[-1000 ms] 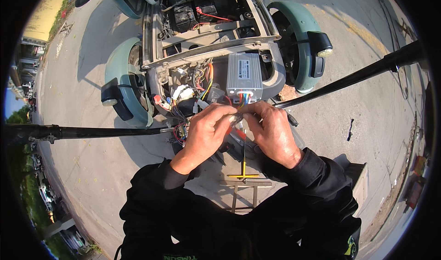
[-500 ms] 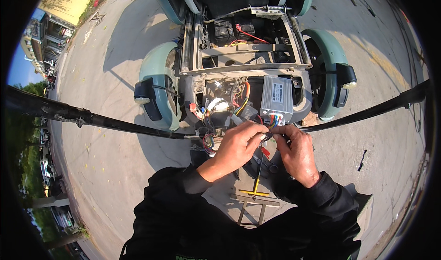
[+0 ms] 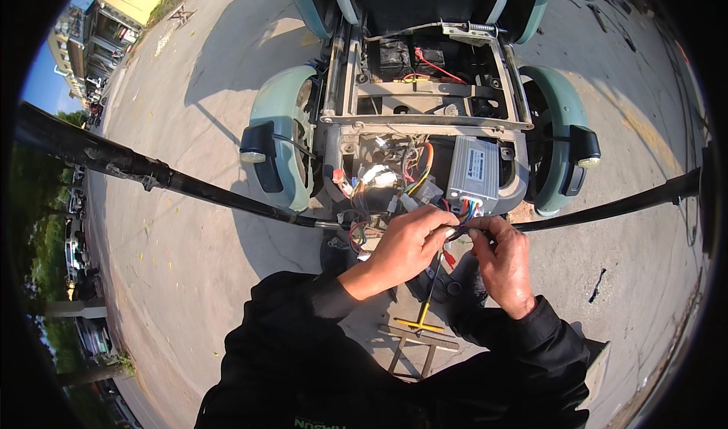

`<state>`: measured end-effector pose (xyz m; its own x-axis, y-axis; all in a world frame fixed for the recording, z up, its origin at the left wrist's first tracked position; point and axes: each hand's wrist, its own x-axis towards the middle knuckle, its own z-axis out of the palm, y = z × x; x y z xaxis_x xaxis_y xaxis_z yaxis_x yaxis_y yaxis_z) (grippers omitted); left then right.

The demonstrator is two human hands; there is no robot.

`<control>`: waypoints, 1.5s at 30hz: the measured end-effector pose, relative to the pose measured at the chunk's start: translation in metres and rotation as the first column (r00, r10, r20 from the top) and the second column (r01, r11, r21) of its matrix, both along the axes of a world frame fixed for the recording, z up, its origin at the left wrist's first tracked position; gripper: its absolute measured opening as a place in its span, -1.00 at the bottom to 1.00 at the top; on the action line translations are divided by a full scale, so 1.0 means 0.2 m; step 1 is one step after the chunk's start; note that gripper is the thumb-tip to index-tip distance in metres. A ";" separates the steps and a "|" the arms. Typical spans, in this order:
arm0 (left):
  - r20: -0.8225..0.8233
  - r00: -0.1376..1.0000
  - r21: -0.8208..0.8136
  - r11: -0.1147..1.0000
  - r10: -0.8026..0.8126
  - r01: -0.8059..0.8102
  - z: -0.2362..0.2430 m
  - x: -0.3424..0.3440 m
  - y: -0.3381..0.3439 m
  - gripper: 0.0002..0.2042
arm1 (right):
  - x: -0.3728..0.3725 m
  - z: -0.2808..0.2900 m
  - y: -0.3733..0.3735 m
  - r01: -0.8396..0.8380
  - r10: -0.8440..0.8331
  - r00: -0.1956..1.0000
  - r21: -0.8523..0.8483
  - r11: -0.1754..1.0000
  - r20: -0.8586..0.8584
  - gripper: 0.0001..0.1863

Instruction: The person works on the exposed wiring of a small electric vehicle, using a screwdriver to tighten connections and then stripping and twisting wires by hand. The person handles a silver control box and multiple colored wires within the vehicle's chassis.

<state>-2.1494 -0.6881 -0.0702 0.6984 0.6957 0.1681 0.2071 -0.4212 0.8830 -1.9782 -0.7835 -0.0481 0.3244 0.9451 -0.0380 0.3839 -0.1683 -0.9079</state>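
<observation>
My left hand (image 3: pixel 406 247) and my right hand (image 3: pixel 502 262) meet just below a finned silver controller box (image 3: pixel 473 172). Both hands are closed in a pinch on thin wires (image 3: pixel 464 228) from the bundle of coloured wires (image 3: pixel 472 206) at the box's near end. The exact spot between the fingertips is too small to make out. A red connector (image 3: pixel 449 260) dangles beneath the hands. Left of the box lie loose wires and white connectors (image 3: pixel 379 176) in the frame's open bay, with an orange cable (image 3: pixel 429 156) looping up beside them.
The vehicle's metal frame (image 3: pixel 425 128) stands ahead, with black batteries (image 3: pixel 394 59) deeper in. Pale green fenders (image 3: pixel 274 125) flank it. Black bars (image 3: pixel 205 192) reach out on both sides. A yellow T-handle tool (image 3: pixel 419 325) stands near a small metal stand (image 3: pixel 413 349) by my lap.
The view has shifted, so the vehicle appears lower and further right. Both hands keep their pinch on the wires, with only slight finger movement.
</observation>
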 end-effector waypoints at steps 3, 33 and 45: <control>-0.023 0.999 -0.085 0.996 0.032 -0.034 0.01 0.00 0.00 -0.84 | 0.01 0.01 0.00 0.033 -0.032 0.999 -0.053 0.998 0.008 -0.86; -0.011 0.998 -0.130 0.990 0.060 -0.061 0.00 0.01 -0.01 -0.83 | 0.01 0.00 -0.01 0.020 -0.020 1.000 0.016 1.000 -0.003 -0.84; -0.028 0.997 -0.209 0.975 0.068 -0.073 -0.01 0.01 -0.02 -0.83 | 0.00 0.03 -0.01 0.036 -0.035 0.999 -0.062 0.997 0.020 -0.83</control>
<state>-2.1478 -0.6921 -0.0718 0.6481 0.7616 -0.0010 0.2488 -0.2105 0.9454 -1.9772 -0.7856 -0.0427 0.3589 0.9290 -0.0897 0.3939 -0.2379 -0.8878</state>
